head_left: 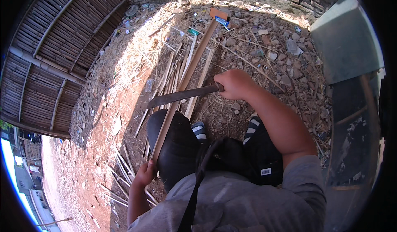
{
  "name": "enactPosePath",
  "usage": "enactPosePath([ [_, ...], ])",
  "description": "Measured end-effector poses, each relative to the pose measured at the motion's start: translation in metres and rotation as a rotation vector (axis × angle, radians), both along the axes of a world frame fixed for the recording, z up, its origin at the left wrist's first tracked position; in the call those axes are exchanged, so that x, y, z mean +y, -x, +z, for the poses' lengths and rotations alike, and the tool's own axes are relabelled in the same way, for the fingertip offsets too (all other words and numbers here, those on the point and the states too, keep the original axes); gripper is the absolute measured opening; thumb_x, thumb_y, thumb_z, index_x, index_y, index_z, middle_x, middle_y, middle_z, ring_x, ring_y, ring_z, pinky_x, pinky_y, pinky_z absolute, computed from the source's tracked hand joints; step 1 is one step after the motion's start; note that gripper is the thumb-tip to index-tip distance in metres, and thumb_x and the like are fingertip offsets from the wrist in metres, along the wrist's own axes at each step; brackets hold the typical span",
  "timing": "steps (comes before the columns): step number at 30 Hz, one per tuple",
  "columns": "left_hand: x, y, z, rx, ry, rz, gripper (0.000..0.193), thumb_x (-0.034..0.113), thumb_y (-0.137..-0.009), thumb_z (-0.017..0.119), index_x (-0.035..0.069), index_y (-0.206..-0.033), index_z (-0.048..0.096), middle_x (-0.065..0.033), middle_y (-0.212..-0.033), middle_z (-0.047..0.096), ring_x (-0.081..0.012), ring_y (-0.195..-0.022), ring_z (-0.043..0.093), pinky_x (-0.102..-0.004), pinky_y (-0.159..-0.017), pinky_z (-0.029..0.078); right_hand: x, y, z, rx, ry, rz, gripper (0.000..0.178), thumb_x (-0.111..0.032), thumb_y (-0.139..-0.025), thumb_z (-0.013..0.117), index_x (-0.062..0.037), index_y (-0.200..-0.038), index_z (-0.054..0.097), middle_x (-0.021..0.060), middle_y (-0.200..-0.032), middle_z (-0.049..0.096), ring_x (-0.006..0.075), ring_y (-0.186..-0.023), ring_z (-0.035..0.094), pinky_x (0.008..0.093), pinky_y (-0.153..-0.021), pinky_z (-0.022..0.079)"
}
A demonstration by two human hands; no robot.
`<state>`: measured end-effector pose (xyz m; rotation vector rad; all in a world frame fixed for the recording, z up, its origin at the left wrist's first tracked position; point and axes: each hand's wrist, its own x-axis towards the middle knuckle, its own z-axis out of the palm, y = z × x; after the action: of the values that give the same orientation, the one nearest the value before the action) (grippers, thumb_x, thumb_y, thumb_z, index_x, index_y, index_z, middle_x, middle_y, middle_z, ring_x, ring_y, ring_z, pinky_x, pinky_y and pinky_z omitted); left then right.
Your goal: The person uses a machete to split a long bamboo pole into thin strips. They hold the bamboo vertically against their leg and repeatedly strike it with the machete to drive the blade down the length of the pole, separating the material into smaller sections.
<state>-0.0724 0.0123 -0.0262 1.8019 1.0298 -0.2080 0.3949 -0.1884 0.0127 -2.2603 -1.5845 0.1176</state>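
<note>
Ground: the brown stony ground (101,157) spreads from the top to the lower left of the frame.
Wall: the bamboo wall (45,58) fills the upper left.
Loose strips: several pale strips (169,72) lie on the ground near the centre.
Long strip: the long brown strip (197,57) runs slantwise from the top centre to the lower left, passing over the dark-clad left knee (175,130).
Knife: the long-bladed knife (182,95) crosses above this strip at the centre; contact, I cannot tell.
Right grip: the right hand (235,84), right of centre, is closed around the knife's handle.
Left grip: the left hand (144,173), lower left, is closed on the strip's near end.
</note>
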Motion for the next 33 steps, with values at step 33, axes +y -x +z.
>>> enactPosePath([
  [33, 0.008, 0.008, -0.011, 0.026, 0.096, 0.044, 0.068, 0.069, -0.100, 0.034, 0.008, -0.079, 0.056, 0.0011, -0.060, 0.048, -0.0116, -0.049, 0.045, -0.0291, -0.046, 0.035, 0.005, 0.005, -0.012, 0.069, -0.013, 0.032, 0.017, -0.024, -0.075, 0.073, -0.0133, -0.082, 0.063, 0.0115, -0.069, 0.063, 0.0349, -0.075, 0.067, 0.0494, -0.065, 0.051],
])
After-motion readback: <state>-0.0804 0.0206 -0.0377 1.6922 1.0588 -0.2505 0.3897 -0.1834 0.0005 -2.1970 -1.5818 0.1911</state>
